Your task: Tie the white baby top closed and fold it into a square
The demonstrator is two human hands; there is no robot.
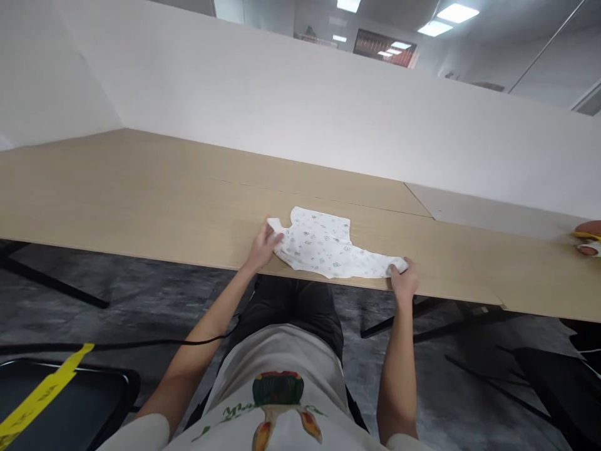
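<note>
A small white long-sleeved baby top (323, 244) with a scattered dark print lies flat near the front edge of the wooden table (188, 200). Its right sleeve stretches out to the right, and my right hand (404, 280) pinches the cuff end, thumb on top. At the other side, my left hand (263, 247) grips the left sleeve, which looks shorter or folded, between thumb and fingers. The body of the top points away from me, toward the back of the table.
A white partition (300, 106) rises along the table's back edge. At the far right sits a brown and yellow object (588, 237). A black chair (61, 407) with yellow tape (47, 394) stands at lower left, and a black cable (141, 343) runs beside my left arm.
</note>
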